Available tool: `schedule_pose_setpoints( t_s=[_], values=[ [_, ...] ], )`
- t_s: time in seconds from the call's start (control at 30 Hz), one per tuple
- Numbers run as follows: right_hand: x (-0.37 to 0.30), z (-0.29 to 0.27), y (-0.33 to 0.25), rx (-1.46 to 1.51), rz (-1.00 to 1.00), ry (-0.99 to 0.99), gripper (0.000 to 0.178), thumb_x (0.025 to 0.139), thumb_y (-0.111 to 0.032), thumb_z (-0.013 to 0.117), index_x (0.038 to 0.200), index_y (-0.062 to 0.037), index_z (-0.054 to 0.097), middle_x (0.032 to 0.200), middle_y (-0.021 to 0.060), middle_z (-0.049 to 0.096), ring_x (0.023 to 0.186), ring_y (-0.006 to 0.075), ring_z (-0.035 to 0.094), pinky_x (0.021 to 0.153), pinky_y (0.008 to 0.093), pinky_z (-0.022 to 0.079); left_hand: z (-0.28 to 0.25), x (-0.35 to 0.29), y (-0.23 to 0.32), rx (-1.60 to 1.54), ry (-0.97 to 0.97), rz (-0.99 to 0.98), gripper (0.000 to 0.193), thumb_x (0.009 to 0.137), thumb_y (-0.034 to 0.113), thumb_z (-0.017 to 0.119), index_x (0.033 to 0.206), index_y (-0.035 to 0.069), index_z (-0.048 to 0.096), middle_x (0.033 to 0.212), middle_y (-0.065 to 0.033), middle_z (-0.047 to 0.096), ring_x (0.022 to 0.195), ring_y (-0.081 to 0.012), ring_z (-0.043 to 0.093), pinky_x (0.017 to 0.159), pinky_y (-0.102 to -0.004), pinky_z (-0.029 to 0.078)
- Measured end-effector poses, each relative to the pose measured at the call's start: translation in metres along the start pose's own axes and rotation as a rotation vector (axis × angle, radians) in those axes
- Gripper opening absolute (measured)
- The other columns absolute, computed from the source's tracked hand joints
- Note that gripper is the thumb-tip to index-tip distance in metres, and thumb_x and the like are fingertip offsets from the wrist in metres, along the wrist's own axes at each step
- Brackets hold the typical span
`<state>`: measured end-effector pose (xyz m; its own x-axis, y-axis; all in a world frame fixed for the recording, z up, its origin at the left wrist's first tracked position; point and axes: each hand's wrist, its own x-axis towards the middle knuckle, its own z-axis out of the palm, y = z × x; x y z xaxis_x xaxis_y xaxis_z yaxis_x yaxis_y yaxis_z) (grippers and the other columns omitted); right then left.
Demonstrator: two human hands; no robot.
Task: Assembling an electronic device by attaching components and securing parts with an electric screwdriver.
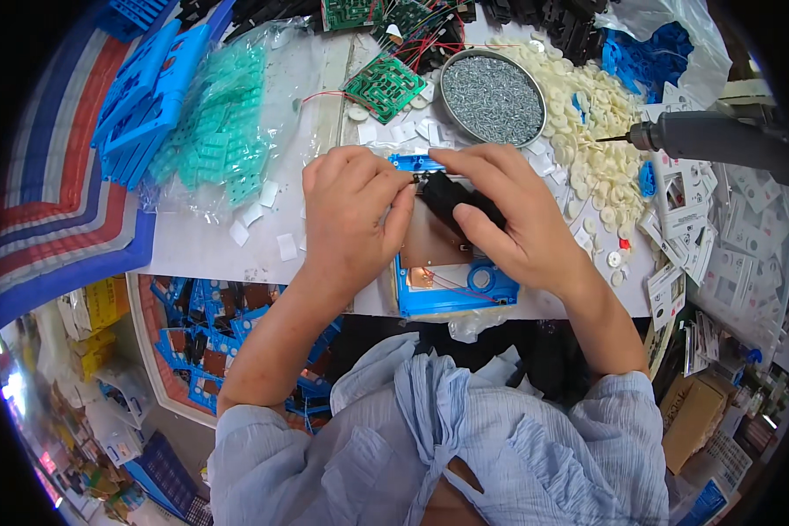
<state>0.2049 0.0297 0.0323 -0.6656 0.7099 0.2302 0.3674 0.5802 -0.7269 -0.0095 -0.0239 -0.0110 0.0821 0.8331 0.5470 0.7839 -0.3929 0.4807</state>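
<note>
One matte black oblong [448,198] under right hand [522,210], over blue plastic casing [451,302].

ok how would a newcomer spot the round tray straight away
On the white tabletop, look just beyond the right hand. There, beside the heap of cream discs, sits the round tray, set apart by its fill of small silvery metal pieces.
</note>
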Motion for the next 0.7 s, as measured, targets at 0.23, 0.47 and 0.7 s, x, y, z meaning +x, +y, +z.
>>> schedule_pose_setpoints(
  t_s=[0.23, 0.47, 0.7],
  values=[
    [0.008, 0.001, 0.000, -0.126, -0.102, -0.070, 0.051, 0.085, -0.029, 0.071, 0.131, -0.0086, 0.065, 0.118, 0.0165, 0.061, 0.107, 0.0363, 0.054, 0.095, 0.0446, 0.048, -0.002, -0.002, -0.003, -0.010, -0.017, 0.102, 0.015, 0.079, 0.013, 0.076, 0.093, 0.011, 0.073, 0.093, 0.0003, 0.066, 0.100, -0.0239, 0.060, 0.093, -0.0449, 0.039],
    [-0.017, -0.019, -0.006, -0.328, 0.018, -0.019, 0.063, 0.077, -0.028, 0.080, 0.131, -0.0032, 0.061, 0.113, 0.0146, 0.063, 0.103, 0.0342, 0.057, 0.088, 0.0424, 0.050, -0.009, 0.003, -0.001, -0.006, -0.055, 0.091, 0.016, 0.078, 0.006, 0.076, 0.094, 0.008, 0.071, 0.094, -0.0031, 0.067, 0.099, -0.0272, 0.061, 0.091, -0.0420, 0.041],
    [-0.028, -0.027, -0.008, -0.185, 0.098, -0.078, 0.050, 0.077, -0.022, 0.077, 0.121, -0.0046, 0.064, 0.095, 0.0121, 0.067, 0.094, 0.0318, 0.061, 0.080, 0.0421, 0.052, -0.020, 0.015, -0.008, -0.022, -0.126, 0.126, 0.014, 0.081, 0.006, 0.075, 0.094, 0.006, 0.071, 0.094, -0.0048, 0.067, 0.097, -0.0282, 0.061, 0.088, -0.0415, 0.042]
  ],
)
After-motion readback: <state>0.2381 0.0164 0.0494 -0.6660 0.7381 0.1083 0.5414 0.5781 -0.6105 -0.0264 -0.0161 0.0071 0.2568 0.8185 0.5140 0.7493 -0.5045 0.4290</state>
